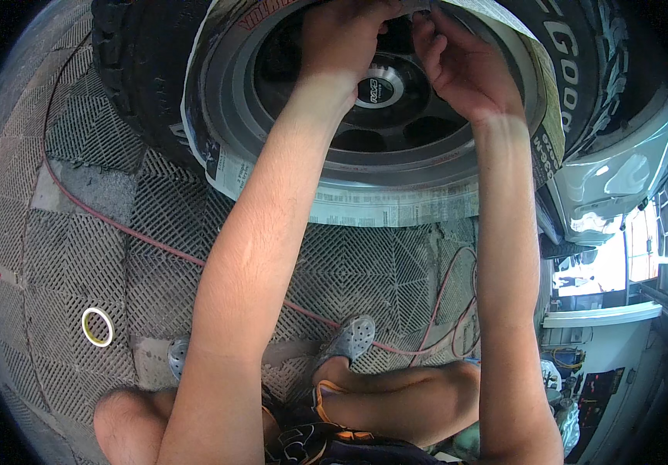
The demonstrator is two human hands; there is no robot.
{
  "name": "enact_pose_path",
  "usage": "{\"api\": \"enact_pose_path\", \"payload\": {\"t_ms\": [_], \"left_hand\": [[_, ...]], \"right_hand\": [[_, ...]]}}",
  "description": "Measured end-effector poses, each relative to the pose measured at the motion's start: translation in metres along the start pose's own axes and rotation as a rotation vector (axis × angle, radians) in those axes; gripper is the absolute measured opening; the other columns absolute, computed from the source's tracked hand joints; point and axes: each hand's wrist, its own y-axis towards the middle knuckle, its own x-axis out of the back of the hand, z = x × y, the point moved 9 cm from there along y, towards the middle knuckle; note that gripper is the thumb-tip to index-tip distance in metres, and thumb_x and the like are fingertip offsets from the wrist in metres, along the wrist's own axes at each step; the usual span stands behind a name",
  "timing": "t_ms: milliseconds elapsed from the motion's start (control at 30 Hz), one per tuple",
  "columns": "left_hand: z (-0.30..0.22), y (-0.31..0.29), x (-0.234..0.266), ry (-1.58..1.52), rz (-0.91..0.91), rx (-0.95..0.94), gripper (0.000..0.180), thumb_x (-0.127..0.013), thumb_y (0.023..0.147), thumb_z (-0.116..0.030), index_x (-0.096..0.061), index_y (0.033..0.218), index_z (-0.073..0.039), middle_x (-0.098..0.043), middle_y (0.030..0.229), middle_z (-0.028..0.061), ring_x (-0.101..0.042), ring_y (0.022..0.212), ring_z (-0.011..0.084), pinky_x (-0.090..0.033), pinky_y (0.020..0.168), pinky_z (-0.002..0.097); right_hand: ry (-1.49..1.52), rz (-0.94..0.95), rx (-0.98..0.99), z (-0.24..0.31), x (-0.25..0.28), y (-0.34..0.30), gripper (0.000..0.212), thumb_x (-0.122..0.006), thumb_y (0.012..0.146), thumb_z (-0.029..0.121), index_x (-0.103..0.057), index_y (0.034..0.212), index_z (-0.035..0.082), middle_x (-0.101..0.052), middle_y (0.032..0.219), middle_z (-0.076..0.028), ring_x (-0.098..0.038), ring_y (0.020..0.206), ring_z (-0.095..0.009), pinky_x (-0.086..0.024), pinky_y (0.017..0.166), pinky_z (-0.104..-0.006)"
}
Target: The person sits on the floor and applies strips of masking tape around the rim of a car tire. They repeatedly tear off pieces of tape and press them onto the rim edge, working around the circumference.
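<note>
Both my arms reach up to the upper part of a large wheel with a dark, multi-hole centre [384, 138] and a grey rim lip [287, 151]. Newspaper strips [396, 208] circle the rim, tucked between it and the black tyre [144, 93]. My left hand [343, 39] is closed in front of the wheel, its fingertips near the top edge of the picture. Facing it, my right hand [469, 74] has its fingers curled and pinched together. A small pale piece shows between the two sets of fingertips; its kind cannot be made out.
A tape roll [97, 327] lies on the grey grid floor mat [78, 256] at left. A red hose [156, 244] crosses the floor under my arms. My clog [353, 337] rests beside it. A light-coloured vehicle body [620, 186] stands at right.
</note>
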Motion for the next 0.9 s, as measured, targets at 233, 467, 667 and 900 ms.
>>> {"api": "enact_pose_path", "payload": {"t_ms": [233,467,667,900], "left_hand": [[-0.012,0.005,-0.006,0.043,0.087,-0.152,0.03,-0.074,0.09,-0.02,-0.073,0.111,0.001,-0.073,0.107,0.0106,-0.068,0.1,0.0218,-0.05,0.089,0.0352],[-0.008,0.004,-0.007,0.069,0.077,-0.107,0.028,-0.071,0.092,-0.019,-0.072,0.109,0.003,-0.073,0.104,0.011,-0.068,0.096,0.0227,-0.05,0.088,0.0362],[-0.004,0.004,-0.008,0.001,0.039,-0.17,0.025,-0.069,0.093,-0.018,-0.072,0.107,0.002,-0.073,0.101,0.0109,-0.069,0.092,0.0214,-0.052,0.083,0.0364],[0.031,0.001,-0.023,-0.265,0.125,0.134,0.021,-0.067,0.096,-0.017,-0.07,0.11,-0.001,-0.072,0.098,0.009,-0.069,0.088,0.0196,-0.053,0.077,0.0336]], "right_hand": [[0.122,0.139,-0.179,-0.006,0.015,0.013,0.026,-0.058,0.104,0.008,-0.06,0.126,-0.006,-0.063,0.116,-0.013,-0.065,0.097,-0.017,-0.062,0.077,-0.0257],[-0.268,-0.018,0.008,0.006,0.013,0.007,0.027,-0.056,0.105,0.005,-0.061,0.128,-0.007,-0.068,0.118,-0.017,-0.07,0.101,-0.021,-0.062,0.083,-0.0259],[-0.807,-0.116,0.407,0.025,-0.014,-0.022,0.027,-0.063,0.102,0.016,-0.07,0.12,-0.003,-0.075,0.112,-0.016,-0.073,0.099,-0.021,-0.061,0.083,-0.0312],[-1.289,-0.333,0.488,0.03,-0.029,-0.044,0.028,-0.068,0.099,0.023,-0.076,0.116,0.003,-0.072,0.088,-0.005,-0.059,0.071,-0.011,-0.045,0.065,-0.0235]]}}
